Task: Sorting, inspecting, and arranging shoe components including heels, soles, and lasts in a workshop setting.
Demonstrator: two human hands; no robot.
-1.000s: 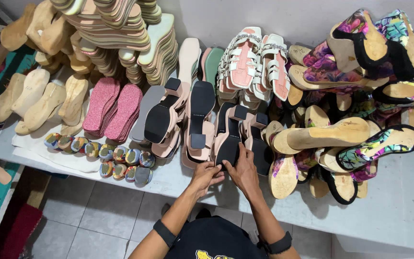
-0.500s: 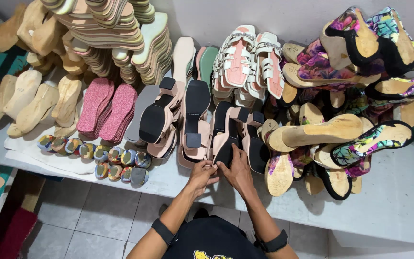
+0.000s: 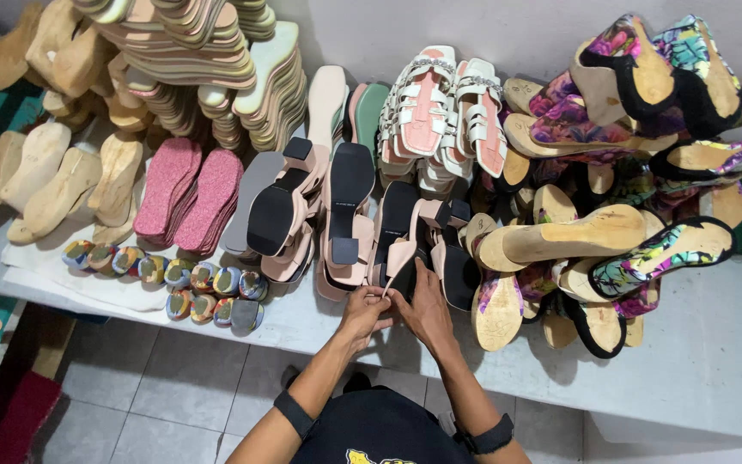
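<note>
Hands meet at six o'clock on the white table [image 3: 697,361]: your left hand [image 3: 364,311] and right hand [image 3: 427,309] both pinch the pale pink sandal [image 3: 405,249], black-soled, upturned. At twelve o'clock, white strappy sandals [image 3: 448,112] rest.

Bare table [image 3: 706,361] lay open to the right of the hands. Ahead, black-soled heels [image 3: 349,206] and floral wedges [image 3: 629,241] crowded the way; patterned heel blocks [image 3: 173,279] blocked the left edge.
</note>
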